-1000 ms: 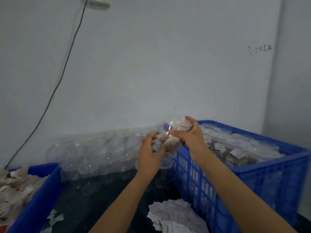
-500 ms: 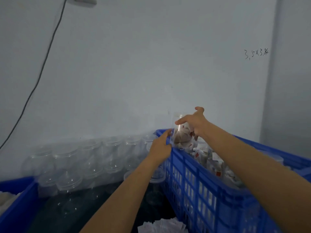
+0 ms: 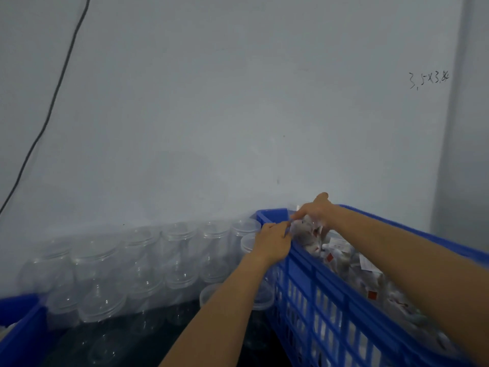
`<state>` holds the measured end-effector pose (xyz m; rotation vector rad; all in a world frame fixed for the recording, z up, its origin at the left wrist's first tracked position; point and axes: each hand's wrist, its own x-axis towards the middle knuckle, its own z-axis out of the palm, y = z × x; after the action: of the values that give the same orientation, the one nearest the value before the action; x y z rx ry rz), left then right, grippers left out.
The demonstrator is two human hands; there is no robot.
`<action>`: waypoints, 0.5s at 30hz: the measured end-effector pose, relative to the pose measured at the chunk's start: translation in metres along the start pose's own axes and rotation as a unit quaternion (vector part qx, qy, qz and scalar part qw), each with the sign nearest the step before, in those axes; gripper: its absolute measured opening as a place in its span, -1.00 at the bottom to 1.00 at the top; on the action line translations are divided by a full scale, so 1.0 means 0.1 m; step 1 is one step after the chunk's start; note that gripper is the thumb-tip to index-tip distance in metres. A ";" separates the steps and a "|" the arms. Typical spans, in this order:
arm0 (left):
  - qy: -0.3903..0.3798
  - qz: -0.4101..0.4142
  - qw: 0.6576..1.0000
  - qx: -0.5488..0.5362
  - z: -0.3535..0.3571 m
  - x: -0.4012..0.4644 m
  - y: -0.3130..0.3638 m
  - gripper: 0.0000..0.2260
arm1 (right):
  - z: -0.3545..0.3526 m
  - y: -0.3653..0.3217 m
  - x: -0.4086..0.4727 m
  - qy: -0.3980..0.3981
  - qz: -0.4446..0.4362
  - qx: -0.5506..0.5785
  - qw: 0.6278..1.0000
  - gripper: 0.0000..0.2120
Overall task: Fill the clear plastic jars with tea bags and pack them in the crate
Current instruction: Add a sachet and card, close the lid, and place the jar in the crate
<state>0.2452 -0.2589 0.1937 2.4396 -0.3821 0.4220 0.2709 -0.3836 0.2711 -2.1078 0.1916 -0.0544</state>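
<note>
Both hands clasped one filled jar (image 3: 308, 231) at the crate's far left corner: right hand (image 3: 316, 210) on top, left hand (image 3: 272, 241) pinching its side. Grey wall (image 3: 238, 115), dark bench (image 3: 148, 337). Blue crate (image 3: 330, 300), packed with filled jars. Empty jars (image 3: 137, 263) stacked along the wall. Jar sat lower than half a second before, below the rim. Little room beside it.

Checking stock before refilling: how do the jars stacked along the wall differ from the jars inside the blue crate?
The jars along the wall are empty and see-through; the jars in the blue crate are packed with tea bags. The wall jars sit stacked in rows beside the blue crate, untouched; at the crate's far corner both hands reach the crate jars, the right hand from above, the left hand at the rim. Both sets are clear plastic.
</note>
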 end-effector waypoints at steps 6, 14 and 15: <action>-0.014 -0.038 0.999 0.022 0.02 0.24 -0.06 -0.72 | 0.30 0.22 0.29 -0.008 0.006 -0.080 0.997 -0.61; -0.122 -0.072 0.983 0.114 0.01 0.39 0.07 -0.65 | 0.55 0.47 0.64 0.105 0.019 -0.166 0.980 -0.36; -0.130 -0.073 0.981 0.122 0.01 0.39 0.08 -0.64 | 0.55 0.49 0.66 0.096 0.001 -0.164 0.982 -0.35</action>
<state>0.2781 -0.2717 0.2123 2.7509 -0.2697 0.0897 0.3367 -0.3722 0.1978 -2.4302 0.3374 -0.2407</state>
